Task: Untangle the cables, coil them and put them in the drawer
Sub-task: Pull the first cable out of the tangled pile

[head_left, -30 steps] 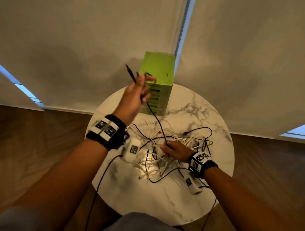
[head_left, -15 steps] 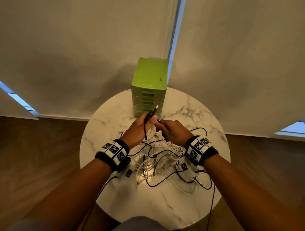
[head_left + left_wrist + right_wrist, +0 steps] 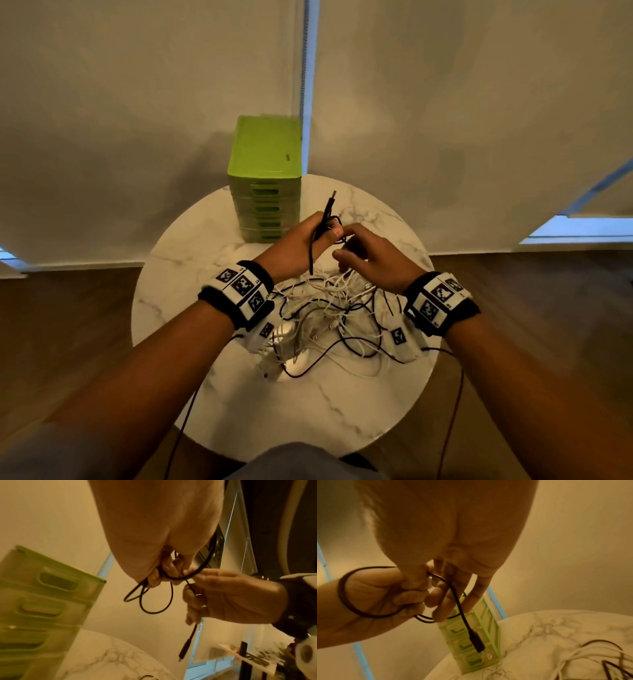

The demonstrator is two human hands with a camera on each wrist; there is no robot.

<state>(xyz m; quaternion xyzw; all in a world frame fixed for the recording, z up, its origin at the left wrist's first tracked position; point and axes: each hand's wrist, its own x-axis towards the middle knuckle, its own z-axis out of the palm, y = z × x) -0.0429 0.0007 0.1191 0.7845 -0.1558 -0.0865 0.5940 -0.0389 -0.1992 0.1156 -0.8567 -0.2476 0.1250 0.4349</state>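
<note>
A black cable (image 3: 311,260) is held above the table just in front of the green drawer unit (image 3: 265,178), its plug (image 3: 331,202) sticking up. My left hand (image 3: 322,233) grips it in small loops (image 3: 154,612). My right hand (image 3: 346,250), close beside the left, pinches the same cable near the plug end (image 3: 477,642). Below both hands lies a tangle of white and black cables (image 3: 325,318) on the table. In the right wrist view the loops run around my left hand (image 3: 368,595). The unit's drawers (image 3: 42,601) look closed.
The round marble table (image 3: 342,411) stands against pale roller blinds, with wooden floor around it. The drawer unit sits at the table's far edge. Thin dark leads hang from both wrist bands over the near edge. A low shelf (image 3: 248,660) shows at the far right.
My left hand has come down from high up with the black cable. My right hand left the pile, rose to meet it and took hold of the same cable.
</note>
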